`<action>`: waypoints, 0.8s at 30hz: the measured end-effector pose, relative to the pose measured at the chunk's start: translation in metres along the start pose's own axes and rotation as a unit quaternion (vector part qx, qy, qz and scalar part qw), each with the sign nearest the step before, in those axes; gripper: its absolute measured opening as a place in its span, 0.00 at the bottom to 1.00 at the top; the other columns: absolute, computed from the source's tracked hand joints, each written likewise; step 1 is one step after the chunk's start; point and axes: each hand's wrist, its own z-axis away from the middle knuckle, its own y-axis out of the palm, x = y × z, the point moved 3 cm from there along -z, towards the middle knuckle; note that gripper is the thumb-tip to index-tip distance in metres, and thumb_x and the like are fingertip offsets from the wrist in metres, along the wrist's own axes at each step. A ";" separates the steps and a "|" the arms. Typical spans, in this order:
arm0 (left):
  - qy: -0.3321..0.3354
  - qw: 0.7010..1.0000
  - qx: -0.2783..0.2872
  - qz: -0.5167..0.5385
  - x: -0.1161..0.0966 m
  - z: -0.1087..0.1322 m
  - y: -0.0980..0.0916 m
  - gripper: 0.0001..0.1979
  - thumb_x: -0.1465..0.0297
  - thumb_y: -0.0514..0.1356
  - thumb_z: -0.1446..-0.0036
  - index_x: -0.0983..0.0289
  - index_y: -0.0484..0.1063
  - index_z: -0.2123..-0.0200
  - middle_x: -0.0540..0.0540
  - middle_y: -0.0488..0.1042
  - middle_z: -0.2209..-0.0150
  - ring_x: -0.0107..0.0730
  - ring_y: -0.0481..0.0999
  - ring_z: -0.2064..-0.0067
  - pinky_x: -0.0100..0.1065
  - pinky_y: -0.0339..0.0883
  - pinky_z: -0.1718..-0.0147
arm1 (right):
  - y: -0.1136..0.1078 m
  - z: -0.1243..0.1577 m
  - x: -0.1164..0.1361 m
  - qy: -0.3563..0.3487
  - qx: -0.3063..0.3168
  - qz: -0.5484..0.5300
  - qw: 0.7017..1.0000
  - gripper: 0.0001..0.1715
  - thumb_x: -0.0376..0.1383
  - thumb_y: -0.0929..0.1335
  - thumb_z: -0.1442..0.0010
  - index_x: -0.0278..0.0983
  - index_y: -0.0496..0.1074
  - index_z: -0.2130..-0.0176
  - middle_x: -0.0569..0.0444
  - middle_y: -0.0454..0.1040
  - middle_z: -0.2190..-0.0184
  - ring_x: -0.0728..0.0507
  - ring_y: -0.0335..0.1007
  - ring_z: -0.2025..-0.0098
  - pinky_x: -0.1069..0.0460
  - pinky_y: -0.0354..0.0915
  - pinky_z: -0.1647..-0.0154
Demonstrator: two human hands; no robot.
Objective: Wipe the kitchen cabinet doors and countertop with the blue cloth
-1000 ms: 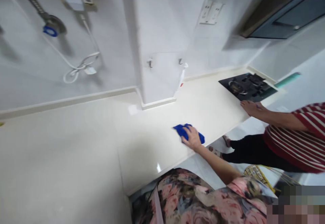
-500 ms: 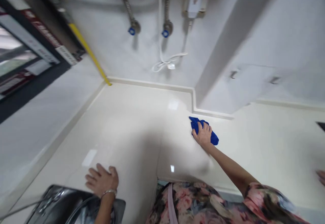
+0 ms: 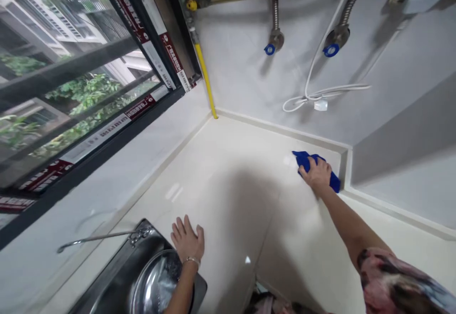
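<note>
Slid closer to the wall skirting since the earlier frame: blue cloth (image 3: 303, 161) under the right hand (image 3: 317, 175), on the pale glossy table (image 3: 228, 138).

Right fingers (image 3: 313, 161) slightly spread over the cloth, pressing it down without pinching; far end of the cloth just touching the skirting (image 3: 285, 131) near the foot of a pillar. Left hand (image 3: 187, 240) flat on the table, its fingers (image 3: 180, 231) spread, a bangle (image 3: 192, 260) at the wrist, just beside the rim of a stainless steel sink (image 3: 117, 252). Curved metal tap (image 3: 99, 234) behind the sink; yellow gas pipe (image 3: 205, 79) at the corner.
</note>
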 end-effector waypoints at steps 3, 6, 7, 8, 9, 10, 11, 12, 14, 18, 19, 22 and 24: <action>0.007 1.000 -0.010 0.002 0.003 -0.001 0.002 0.35 0.59 0.44 0.30 0.77 0.61 0.29 0.76 0.55 0.27 0.63 0.47 0.23 0.62 0.46 0.28 | 0.003 -0.035 -0.017 0.073 0.036 -0.010 0.997 0.38 0.50 0.65 0.34 0.32 0.67 0.33 0.30 0.64 0.37 0.27 0.57 0.38 0.35 0.50 0.37; 0.005 1.000 -0.013 0.005 0.002 -0.002 0.001 0.36 0.58 0.44 0.30 0.77 0.61 0.29 0.76 0.56 0.27 0.63 0.47 0.24 0.63 0.46 0.28 | 0.002 -0.063 -0.026 0.135 0.072 -0.023 0.988 0.41 0.51 0.67 0.35 0.30 0.66 0.32 0.27 0.62 0.36 0.26 0.55 0.38 0.33 0.49 0.38; 0.005 1.000 -0.011 0.008 0.001 -0.003 0.000 0.36 0.58 0.44 0.30 0.77 0.61 0.29 0.76 0.56 0.27 0.63 0.47 0.24 0.63 0.46 0.28 | 0.001 -0.069 -0.026 0.147 0.081 -0.024 0.986 0.42 0.51 0.67 0.35 0.29 0.66 0.32 0.26 0.61 0.36 0.26 0.55 0.38 0.32 0.48 0.38; 0.005 1.000 -0.008 0.011 0.000 -0.004 -0.002 0.36 0.57 0.44 0.30 0.77 0.61 0.30 0.77 0.56 0.27 0.63 0.48 0.24 0.63 0.46 0.28 | -0.002 -0.072 -0.025 0.154 0.088 -0.024 0.984 0.42 0.51 0.67 0.34 0.28 0.65 0.32 0.26 0.61 0.35 0.26 0.54 0.38 0.32 0.48 0.37; 0.004 1.000 -0.005 0.014 -0.001 -0.005 -0.003 0.36 0.57 0.43 0.30 0.77 0.61 0.30 0.77 0.56 0.27 0.64 0.48 0.24 0.63 0.46 0.29 | -0.005 -0.073 -0.022 0.157 0.095 -0.023 0.983 0.43 0.51 0.67 0.34 0.27 0.64 0.31 0.25 0.60 0.35 0.26 0.54 0.37 0.31 0.47 0.37; 0.003 1.000 -0.002 0.016 -0.003 -0.006 -0.005 0.37 0.57 0.43 0.30 0.78 0.61 0.30 0.77 0.56 0.28 0.65 0.48 0.24 0.63 0.46 0.29 | -0.009 -0.071 -0.019 0.158 0.104 -0.024 0.982 0.43 0.51 0.67 0.33 0.27 0.62 0.31 0.25 0.60 0.35 0.27 0.53 0.37 0.31 0.46 0.36; 0.003 1.000 0.000 0.018 -0.004 -0.006 -0.006 0.37 0.57 0.43 0.30 0.78 0.61 0.30 0.78 0.56 0.28 0.65 0.49 0.24 0.64 0.47 0.29 | -0.013 -0.067 -0.013 0.155 0.115 -0.024 0.981 0.43 0.50 0.67 0.33 0.26 0.61 0.30 0.25 0.60 0.35 0.27 0.53 0.37 0.31 0.45 0.36; 0.002 1.000 0.003 0.019 -0.006 -0.007 -0.008 0.37 0.57 0.43 0.31 0.78 0.61 0.30 0.78 0.56 0.28 0.65 0.48 0.24 0.64 0.46 0.29 | -0.018 -0.061 -0.007 0.149 0.125 -0.024 0.981 0.43 0.50 0.67 0.32 0.26 0.60 0.29 0.24 0.59 0.35 0.27 0.53 0.36 0.30 0.44 0.35; -0.002 1.000 0.006 0.020 -0.009 -0.009 -0.010 0.37 0.58 0.44 0.31 0.78 0.61 0.30 0.78 0.55 0.28 0.65 0.48 0.24 0.64 0.46 0.29 | -0.026 -0.045 0.008 0.131 0.143 -0.023 0.981 0.43 0.48 0.66 0.30 0.25 0.58 0.29 0.24 0.58 0.34 0.28 0.51 0.35 0.29 0.43 0.34; -0.009 1.000 0.018 0.021 -0.014 -0.012 -0.013 0.36 0.58 0.46 0.32 0.76 0.60 0.30 0.77 0.54 0.27 0.65 0.47 0.24 0.64 0.46 0.29 | -0.038 0.000 0.040 0.097 0.155 -0.019 0.983 0.43 0.49 0.66 0.31 0.29 0.56 0.27 0.29 0.56 0.30 0.28 0.49 0.31 0.31 0.40 0.30; -0.007 1.000 0.018 0.022 -0.014 -0.012 -0.013 0.37 0.57 0.46 0.33 0.76 0.60 0.30 0.77 0.54 0.27 0.65 0.47 0.24 0.64 0.47 0.30 | -0.040 0.014 0.049 0.083 0.162 -0.017 0.983 0.43 0.50 0.65 0.31 0.31 0.56 0.27 0.30 0.54 0.29 0.27 0.48 0.29 0.31 0.39 0.29; 0.004 1.000 0.009 0.026 -0.016 -0.015 -0.014 0.37 0.58 0.47 0.35 0.75 0.59 0.30 0.77 0.56 0.28 0.66 0.49 0.25 0.65 0.50 0.32 | -0.048 0.057 0.074 0.032 0.189 -0.022 0.981 0.44 0.50 0.65 0.32 0.34 0.55 0.26 0.33 0.51 0.26 0.26 0.44 0.26 0.32 0.37 0.27; 0.012 1.000 0.005 0.028 -0.015 -0.019 -0.013 0.37 0.58 0.48 0.36 0.73 0.59 0.30 0.77 0.57 0.29 0.67 0.51 0.26 0.66 0.53 0.35 | -0.056 0.089 0.090 -0.003 0.191 -0.041 0.981 0.45 0.51 0.65 0.33 0.35 0.56 0.26 0.33 0.51 0.26 0.26 0.43 0.25 0.31 0.36 0.26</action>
